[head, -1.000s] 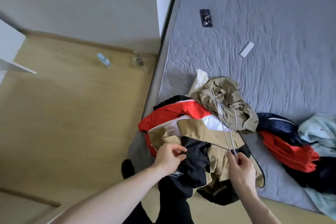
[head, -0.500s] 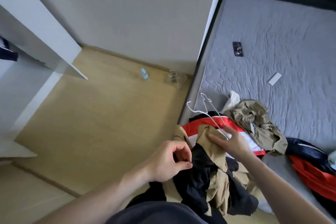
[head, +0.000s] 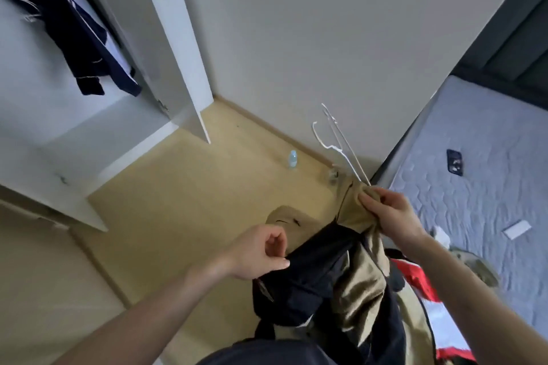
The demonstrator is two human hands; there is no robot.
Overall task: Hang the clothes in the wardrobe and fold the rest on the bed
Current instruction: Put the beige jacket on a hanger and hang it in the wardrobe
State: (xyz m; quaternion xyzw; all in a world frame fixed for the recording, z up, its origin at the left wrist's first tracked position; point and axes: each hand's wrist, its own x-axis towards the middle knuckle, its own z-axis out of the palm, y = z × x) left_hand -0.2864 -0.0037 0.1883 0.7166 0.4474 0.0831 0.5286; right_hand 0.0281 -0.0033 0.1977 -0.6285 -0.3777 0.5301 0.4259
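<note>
A tan and black jacket (head: 350, 272) hangs in front of me, lifted off the bed. My right hand (head: 391, 213) grips its tan upper part together with the white wire hanger (head: 335, 145), whose hook points up toward the wall. My left hand (head: 258, 252) pinches the black part of the same jacket lower down. The open white wardrobe (head: 89, 115) stands at the left with a dark navy garment (head: 74, 27) hanging inside. The grey bed (head: 489, 187) lies at the right, with a red and white garment (head: 427, 299) on its near edge.
The wardrobe door (head: 175, 47) stands open toward me. A small water bottle (head: 292, 159) stands on the wooden floor by the wall. On the mattress lie a dark phone (head: 454, 162) and a small white card (head: 517, 230).
The view has swung left from the bed to the wardrobe. Both hands have lifted the tan and black jacket with the hanger off the pile and raised it.
</note>
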